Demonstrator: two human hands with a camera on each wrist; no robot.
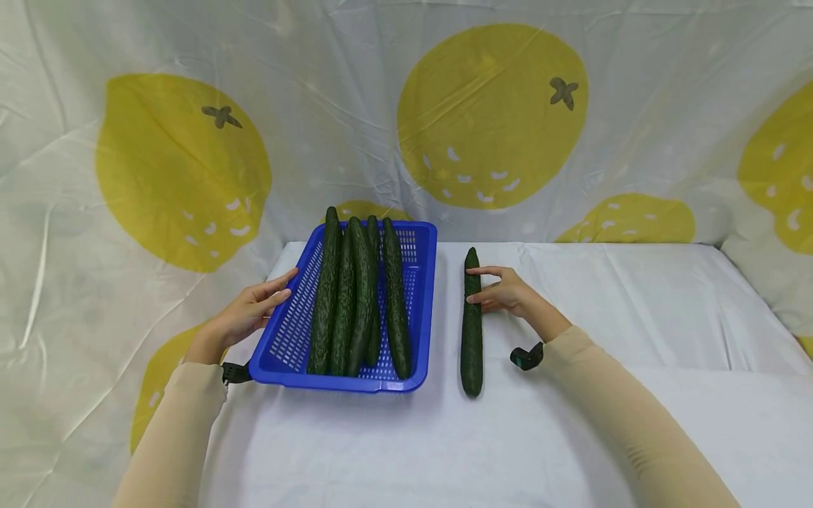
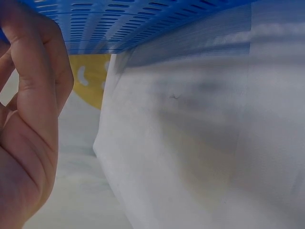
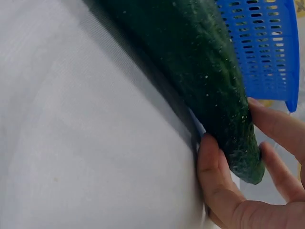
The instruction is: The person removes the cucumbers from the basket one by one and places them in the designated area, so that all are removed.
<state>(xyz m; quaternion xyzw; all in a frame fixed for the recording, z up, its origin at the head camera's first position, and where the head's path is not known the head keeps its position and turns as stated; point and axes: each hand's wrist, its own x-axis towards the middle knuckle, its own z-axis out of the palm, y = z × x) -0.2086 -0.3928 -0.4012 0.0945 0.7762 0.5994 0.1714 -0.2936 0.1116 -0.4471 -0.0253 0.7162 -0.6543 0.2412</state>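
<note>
A blue plastic basket (image 1: 422,310) with slotted sides holds several long dark-green cucumbers (image 1: 327,303), laid lengthwise side by side. My left hand (image 1: 244,314) grips the basket's left side, fingers at the rim. In the left wrist view, that hand (image 2: 31,95) is beside the slotted wall (image 2: 119,19), which is raised over the cloth. Right of the basket, a single cucumber (image 1: 471,346) points away from me. My right hand (image 1: 508,293) holds it close to its far end. The right wrist view has the fingers (image 3: 214,176) on both sides of the cucumber's narrow tip (image 3: 245,157).
A white cloth (image 1: 571,437) covers the table. Behind and to the left hangs a pale curtain (image 1: 330,106) printed with big yellow lemons. Black straps (image 1: 527,358) sit at both wrists. The table's back edge runs just beyond the basket.
</note>
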